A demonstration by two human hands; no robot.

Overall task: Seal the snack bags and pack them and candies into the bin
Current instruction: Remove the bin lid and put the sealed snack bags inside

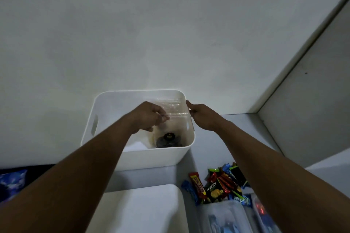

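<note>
Noted clear snack bag held upright inside white bin, pinched at its 9 o'clock end by curled left fingers and at 3 o'clock by right fingers, with candies heaped on desk at bin's 5 o'clock.

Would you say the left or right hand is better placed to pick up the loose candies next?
Likely the right hand: the candies lie beside its forearm, while the left hand is farther off over the bin; both pinch the clear bag.

head cam | looks forward-down | close over bin
</note>
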